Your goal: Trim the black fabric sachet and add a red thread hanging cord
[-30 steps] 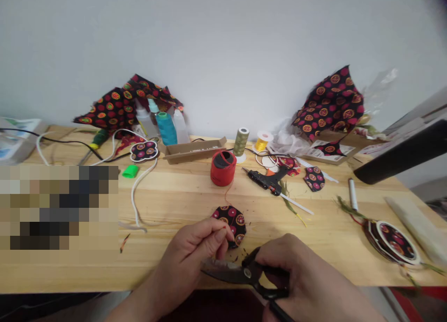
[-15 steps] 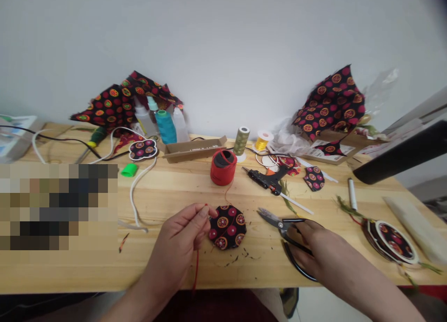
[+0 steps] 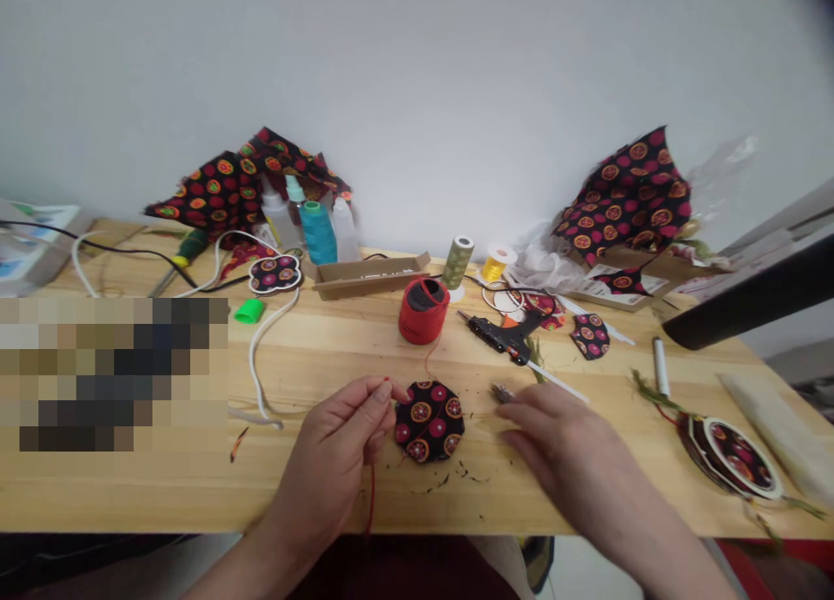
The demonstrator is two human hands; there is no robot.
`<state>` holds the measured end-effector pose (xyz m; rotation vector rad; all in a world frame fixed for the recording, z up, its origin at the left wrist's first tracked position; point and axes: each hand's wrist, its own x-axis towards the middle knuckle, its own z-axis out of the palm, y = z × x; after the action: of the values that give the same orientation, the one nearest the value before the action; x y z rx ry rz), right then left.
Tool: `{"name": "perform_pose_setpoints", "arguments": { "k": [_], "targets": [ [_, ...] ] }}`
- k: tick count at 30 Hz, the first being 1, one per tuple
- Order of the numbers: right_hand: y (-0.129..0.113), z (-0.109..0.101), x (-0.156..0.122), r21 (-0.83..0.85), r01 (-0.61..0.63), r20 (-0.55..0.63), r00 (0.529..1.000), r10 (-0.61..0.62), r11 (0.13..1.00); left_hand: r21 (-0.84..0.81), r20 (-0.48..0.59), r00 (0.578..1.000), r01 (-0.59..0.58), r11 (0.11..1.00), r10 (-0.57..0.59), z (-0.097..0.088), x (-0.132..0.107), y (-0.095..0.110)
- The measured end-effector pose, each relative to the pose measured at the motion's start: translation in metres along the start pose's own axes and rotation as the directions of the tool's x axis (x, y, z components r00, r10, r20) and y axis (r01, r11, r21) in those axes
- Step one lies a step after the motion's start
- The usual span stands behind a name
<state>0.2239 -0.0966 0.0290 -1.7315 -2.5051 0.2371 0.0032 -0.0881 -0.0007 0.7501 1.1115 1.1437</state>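
My left hand (image 3: pixel 342 435) is closed in a pinch on a red cord (image 3: pixel 372 496). A tiny red end pokes up at the fingertips, while the rest hangs below the hand towards the table edge. Close beside these fingers lies a round piece of dark patterned fabric (image 3: pixel 431 422) with small beads and a loose thread on it. My right hand (image 3: pixel 553 435) hovers to its right, slightly blurred, thumb and fingers apart. Only the metal tip of the scissors (image 3: pixel 500 394) shows past its fingers; their black handles are hidden under the hand.
Behind the fabric stands a red spool (image 3: pixel 423 312). A black glue gun (image 3: pixel 499 335) lies to its right. Olive thread (image 3: pixel 460 263), yellow thread (image 3: pixel 499 260) and a cardboard tray (image 3: pixel 371 276) line the back. A stacked round fabric piece (image 3: pixel 733 455) is at far right.
My right hand has come off the scissors' handles and shifted left over the scissors, covering most of them. My left hand keeps its pinch on the red cord. The view has shifted slightly.
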Motion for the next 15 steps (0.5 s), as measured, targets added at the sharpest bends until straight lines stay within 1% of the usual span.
{"name": "perform_pose_setpoints", "arguments": {
  "k": [1,3,6,8,11,15],
  "targets": [
    [-0.009,0.005,0.005,0.079,0.095,-0.028,0.995,-0.093,0.992,0.001,0.001,1.0,0.003,1.0,-0.003,0.0,0.0,0.0],
    [-0.026,0.017,0.015,0.157,0.238,-0.058,0.971,-0.232,0.958,-0.01,0.003,1.0,0.006,1.0,-0.006,0.001,-0.001,0.001],
    [-0.04,0.033,0.029,0.16,0.34,-0.054,0.941,-0.335,0.927,-0.033,0.008,1.0,-0.005,0.999,0.005,-0.002,-0.002,0.001],
    [-0.043,0.038,0.035,0.135,0.381,-0.034,0.924,-0.38,0.915,-0.039,0.006,1.0,-0.011,0.999,0.012,-0.004,-0.003,0.001],
    [-0.043,0.039,0.042,0.108,0.417,-0.005,0.908,-0.419,0.902,-0.043,0.0,1.0,-0.008,0.999,0.008,-0.007,-0.003,0.001],
    [-0.044,0.04,0.044,0.108,0.388,0.026,0.919,-0.393,0.915,-0.059,0.0,1.0,-0.002,0.998,0.002,-0.007,-0.002,0.001]
  ]
}}
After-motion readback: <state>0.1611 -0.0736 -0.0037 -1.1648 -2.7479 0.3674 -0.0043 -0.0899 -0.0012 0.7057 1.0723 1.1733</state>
